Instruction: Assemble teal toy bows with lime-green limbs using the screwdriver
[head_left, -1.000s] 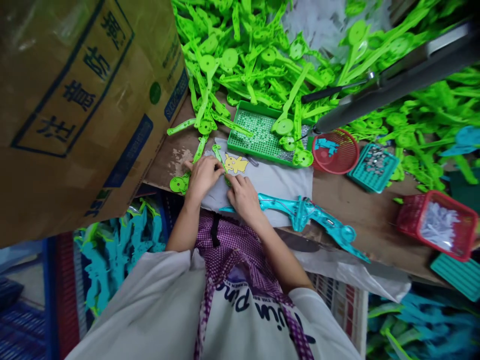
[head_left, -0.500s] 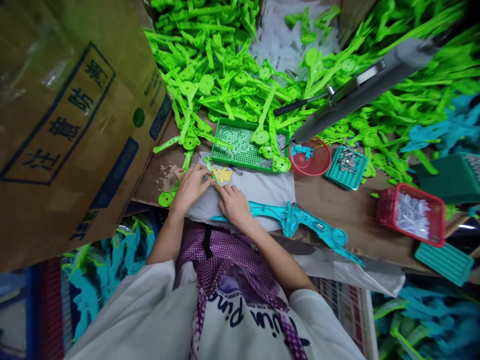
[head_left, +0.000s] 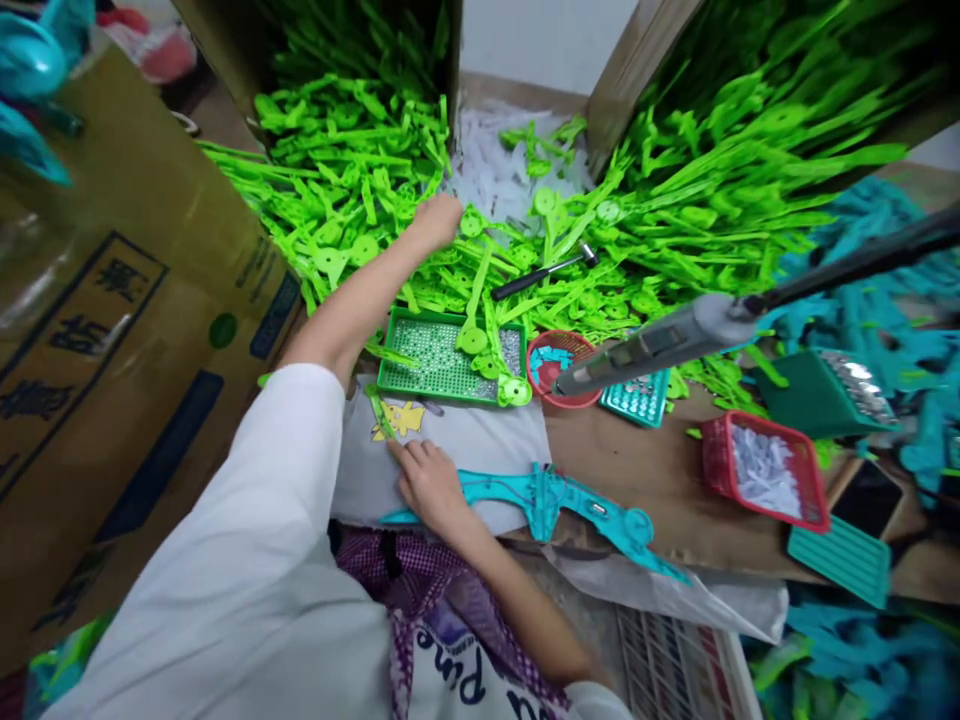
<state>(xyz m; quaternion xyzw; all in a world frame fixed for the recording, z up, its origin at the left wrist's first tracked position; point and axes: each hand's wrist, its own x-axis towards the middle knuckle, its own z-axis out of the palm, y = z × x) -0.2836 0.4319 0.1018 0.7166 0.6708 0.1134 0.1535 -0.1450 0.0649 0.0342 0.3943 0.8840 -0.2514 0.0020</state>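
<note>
My left hand (head_left: pixel 440 220) is stretched far forward over the heap of lime-green plastic parts (head_left: pixel 375 170), beside the white translucent pieces (head_left: pixel 487 150). Its fingers look curled in, and what they hold is hidden. On the grey cloth (head_left: pixel 360 480) rests my right hand (head_left: pixel 431 485), with its fingertips closed at the lower end of a slim lime-green plastic part (head_left: pixel 381 412). This part lies across a yellow cartoon figure (head_left: pixel 407 419) on the cloth. A turquoise plastic bow-shaped piece (head_left: pixel 517 488) with thin wires extends under and right of my right hand.
Beyond the cloth sits a green perforated tray (head_left: pixel 420 380) of small metal pieces. A hammer (head_left: pixel 540 275) lies on the heap. A grey tool (head_left: pixel 652 345) hangs over a round red basket (head_left: pixel 562 395). At right is a red basket (head_left: pixel 716 455); a large carton (head_left: pixel 150 370) stands left.
My left hand has left the cloth and reached forward to the heap. My right hand stays by the slim green part. The view has tilted up and shifted.
</note>
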